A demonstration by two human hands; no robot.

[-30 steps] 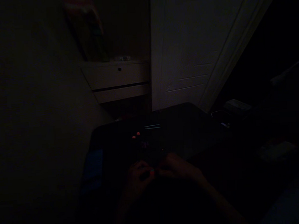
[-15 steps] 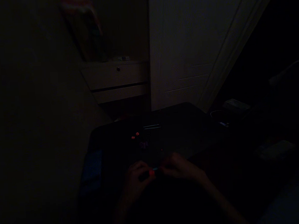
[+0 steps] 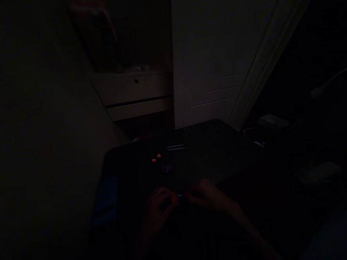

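The scene is very dark. My left hand (image 3: pixel 159 205) is closed, its thumb and fingers pinching a small red piece (image 3: pixel 174 199) near the table's front. Close by on the right, my right hand (image 3: pixel 202 193) is also closed, its fingertips around a thin pale-blue piece (image 3: pixel 180 195) that points toward the red one. Whether the two pieces touch I cannot make out. Beyond the hands lie two small orange-red pieces (image 3: pixel 159 156), a cluster of dim purple pieces (image 3: pixel 166 169) and a tiny reddish bit (image 3: pixel 188 172).
Two thin pale sticks (image 3: pixel 175 147) lie farther back on the dark table (image 3: pixel 212 143). A blue flat object (image 3: pixel 106 199) is at the left edge. Behind stand a drawer unit (image 3: pixel 124 90) and a pale panelled door (image 3: pixel 207 65). Boxy pale objects (image 3: pixel 273 120) sit at right.
The view has shifted very slightly and looks a little darker. Both hands stay close together in nearly the same place, and the red piece shows slightly farther left.
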